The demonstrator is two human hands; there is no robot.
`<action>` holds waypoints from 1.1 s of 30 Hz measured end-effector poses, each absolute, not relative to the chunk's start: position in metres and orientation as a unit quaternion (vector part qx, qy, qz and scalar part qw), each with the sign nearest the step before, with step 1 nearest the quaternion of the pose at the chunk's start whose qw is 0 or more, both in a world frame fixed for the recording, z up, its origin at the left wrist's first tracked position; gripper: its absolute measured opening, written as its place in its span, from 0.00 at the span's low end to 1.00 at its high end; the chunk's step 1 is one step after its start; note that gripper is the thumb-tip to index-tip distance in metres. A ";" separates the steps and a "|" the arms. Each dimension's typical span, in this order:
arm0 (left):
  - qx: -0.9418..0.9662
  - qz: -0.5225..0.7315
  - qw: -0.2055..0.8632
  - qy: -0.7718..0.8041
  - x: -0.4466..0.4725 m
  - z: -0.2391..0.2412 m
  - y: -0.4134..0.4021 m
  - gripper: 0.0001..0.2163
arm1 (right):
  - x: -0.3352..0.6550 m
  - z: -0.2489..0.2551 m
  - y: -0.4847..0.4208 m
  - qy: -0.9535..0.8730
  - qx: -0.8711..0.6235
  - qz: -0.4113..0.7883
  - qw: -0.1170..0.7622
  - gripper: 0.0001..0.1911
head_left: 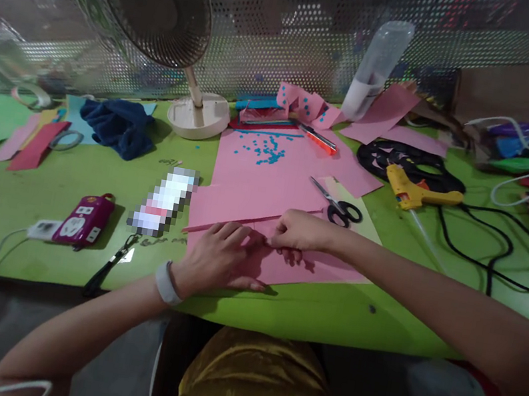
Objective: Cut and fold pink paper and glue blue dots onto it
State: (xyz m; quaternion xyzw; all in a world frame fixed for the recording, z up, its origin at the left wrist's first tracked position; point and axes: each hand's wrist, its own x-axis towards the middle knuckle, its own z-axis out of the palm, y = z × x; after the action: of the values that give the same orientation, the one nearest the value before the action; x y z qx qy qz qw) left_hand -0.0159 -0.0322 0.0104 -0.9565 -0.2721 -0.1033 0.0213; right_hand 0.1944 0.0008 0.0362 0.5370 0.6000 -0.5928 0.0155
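At the near edge of the green table [320, 315], pink paper [247, 207] lies directly under both hands, its raised edge slanting from nine toward two o'clock; whether that is a fold or one sheet overlapping another, I cannot tell. Taking the hands as the dial's centre, the left hand [219, 251] rests spread over the paper on the eight o'clock side, thumb out toward four. On the two o'clock side, the right hand [297, 229] is curled, thumb and forefinger close together at the edge; whether they pinch it is hidden.

For a clean line, I would keep the left palm weighted and work the right fingers evenly along the edge, so nothing skews. The scissors [341, 207] at two o'clock sit near the right hand; sliding them away, and keeping clear of the blue dots [270, 155] at twelve, seems wise.
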 end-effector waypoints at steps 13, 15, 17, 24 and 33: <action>-0.958 -0.098 0.009 -0.271 -0.020 0.007 -0.032 0.36 | 0.243 0.029 0.005 0.580 0.565 -0.586 0.011 0.12; -0.956 -0.093 0.000 -0.277 -0.020 0.008 -0.033 0.36 | 0.245 0.033 0.003 0.582 0.574 -0.576 0.009 0.10; -0.954 -0.083 -0.014 -0.287 -0.020 0.010 -0.033 0.36 | 0.240 0.038 0.003 0.586 0.572 -0.574 0.009 0.10; -0.922 -0.164 -0.131 -0.326 -0.026 0.033 -0.022 0.19 | 0.206 0.032 0.008 0.604 0.534 -0.591 0.021 0.13; -0.725 0.023 -0.474 -0.499 -0.001 0.030 -0.003 0.21 | 0.204 0.029 0.016 0.612 0.515 -0.598 0.049 0.17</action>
State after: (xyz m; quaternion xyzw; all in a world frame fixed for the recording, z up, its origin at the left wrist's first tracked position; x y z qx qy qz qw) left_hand -0.0012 -0.0034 0.0302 -0.7252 -0.4986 0.0228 -0.4743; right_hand 0.2036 0.0161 0.0288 0.5146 0.6124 -0.5982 0.0494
